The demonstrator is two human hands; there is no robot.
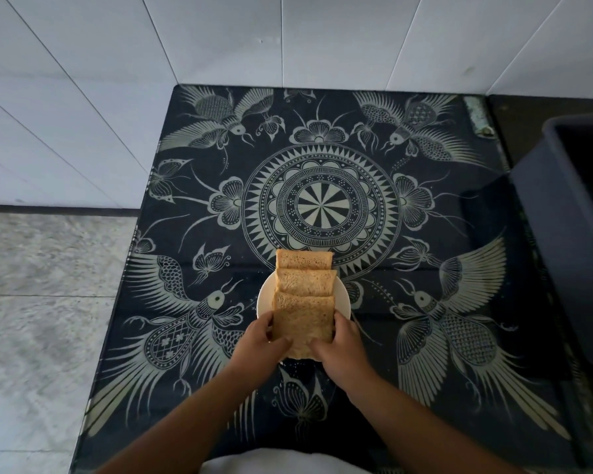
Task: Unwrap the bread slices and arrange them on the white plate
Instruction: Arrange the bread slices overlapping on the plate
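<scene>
Brown bread slices (304, 281) lie in an overlapping row on a small white plate (263, 299) near the front middle of the table. The far slice hangs over the plate's back rim. My left hand (261, 340) grips the left edge of the nearest slice (302, 319). My right hand (339, 343) grips its right edge and front corner. Both hands cover the plate's front rim. No wrapper is in view.
The table carries a dark cloth (322, 200) with pale bird and mandala patterns under glass. A dark grey bin (569, 234) stands at the right edge. White tiled walls rise behind and to the left. Grey marble floor (42, 285) lies left of the table.
</scene>
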